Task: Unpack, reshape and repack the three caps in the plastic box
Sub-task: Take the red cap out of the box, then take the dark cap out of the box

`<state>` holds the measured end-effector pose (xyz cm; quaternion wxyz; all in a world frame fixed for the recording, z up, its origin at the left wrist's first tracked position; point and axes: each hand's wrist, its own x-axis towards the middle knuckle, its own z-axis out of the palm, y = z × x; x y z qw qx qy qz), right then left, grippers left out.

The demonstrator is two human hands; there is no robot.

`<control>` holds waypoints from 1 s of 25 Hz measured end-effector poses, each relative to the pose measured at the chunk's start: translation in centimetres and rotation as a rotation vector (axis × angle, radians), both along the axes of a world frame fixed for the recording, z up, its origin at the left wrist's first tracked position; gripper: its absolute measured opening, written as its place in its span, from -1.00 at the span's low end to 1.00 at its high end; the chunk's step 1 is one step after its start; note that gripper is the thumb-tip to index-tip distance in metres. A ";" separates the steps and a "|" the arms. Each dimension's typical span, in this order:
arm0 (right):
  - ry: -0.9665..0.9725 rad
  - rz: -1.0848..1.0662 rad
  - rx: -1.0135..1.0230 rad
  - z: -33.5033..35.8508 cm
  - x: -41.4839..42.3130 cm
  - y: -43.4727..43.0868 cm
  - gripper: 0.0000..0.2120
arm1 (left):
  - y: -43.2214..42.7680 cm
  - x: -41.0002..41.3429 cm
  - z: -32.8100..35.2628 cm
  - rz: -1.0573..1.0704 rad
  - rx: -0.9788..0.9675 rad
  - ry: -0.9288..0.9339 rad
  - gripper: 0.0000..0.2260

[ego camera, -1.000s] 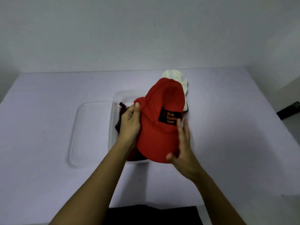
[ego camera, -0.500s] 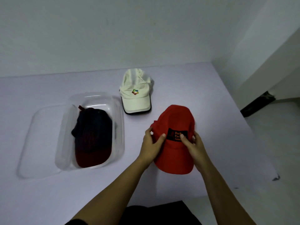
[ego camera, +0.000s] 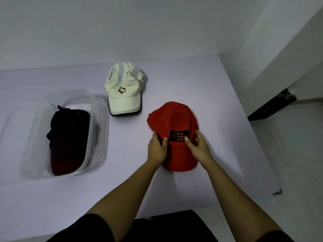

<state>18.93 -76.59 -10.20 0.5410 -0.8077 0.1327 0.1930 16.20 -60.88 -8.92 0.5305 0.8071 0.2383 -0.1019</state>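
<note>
A red cap [ego camera: 174,119] with a black "Back Packing Gear" patch lies on the white table, brim toward me. My left hand [ego camera: 156,149] grips its left side near the brim, thumb beside the patch. My right hand [ego camera: 199,147] grips the right side, thumb at the patch's other end. A cream cap [ego camera: 123,91] with a coloured logo lies on the table behind and to the left. A dark navy and maroon cap [ego camera: 68,140] sits inside the clear plastic box [ego camera: 97,137] at the left.
The box's clear lid [ego camera: 12,130] lies under or against the box's left side. The table's right edge [ego camera: 248,130] drops to the floor, with a dark object [ego camera: 272,103] by the wall there. A small dark scrap [ego camera: 277,192] lies at the table's front right corner.
The red cap went from above the box to the table on the right. Both hands now hold it by the sides of the patch, and it has settled flat.
</note>
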 end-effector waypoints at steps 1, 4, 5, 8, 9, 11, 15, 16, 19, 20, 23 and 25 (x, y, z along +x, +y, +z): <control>-0.016 0.006 -0.044 0.0 0.2 -0.2 -0.29 | -0.3 -0.1 0.1 0.003 0.005 -0.005 -0.47; -0.152 -0.050 -0.172 0.8 0.3 0.8 -0.32 | 0.3 -1.1 1.1 0.028 0.042 -0.025 -0.46; -0.221 -0.069 -0.192 1.5 0.1 1.7 -0.35 | 1.0 -1.4 1.5 0.037 0.055 -0.045 -0.46; -0.411 -0.017 -0.191 3.7 -0.2 6.1 -0.44 | 4.0 -2.1 3.3 0.079 0.085 -0.149 -0.50; -0.461 0.027 -0.179 4.3 -0.3 8.1 -0.47 | 5.5 -2.3 4.0 0.113 0.102 -0.180 -0.52; -0.528 0.128 -0.150 5.3 -0.7 12.6 -0.49 | 9.4 -2.9 5.5 0.191 0.137 -0.237 -0.54; -0.530 0.285 -0.057 6.6 -2.6 21.5 -0.49 | 18.2 -5.1 7.1 0.332 0.187 -0.268 -0.54; -0.523 0.310 -0.037 6.8 -3.2 23.3 -0.48 | 20.1 -5.7 7.0 0.360 0.189 -0.254 -0.54; -0.495 0.380 0.008 7.2 -4.9 28.9 -0.49 | 26.0 -7.5 6.5 0.427 0.216 -0.213 -0.57; -0.485 0.402 0.016 7.2 -5.2 30.6 -0.50 | 27.7 -7.9 6.1 0.425 0.229 -0.201 -0.60; -0.359 0.487 -0.028 6.4 -5.8 35.0 -0.47 | 31.5 -8.4 4.6 0.367 0.204 -0.119 -0.64; -0.179 0.535 -0.096 5.3 -5.8 37.0 -0.40 | 32.9 -8.4 3.2 0.301 0.136 -0.034 -0.57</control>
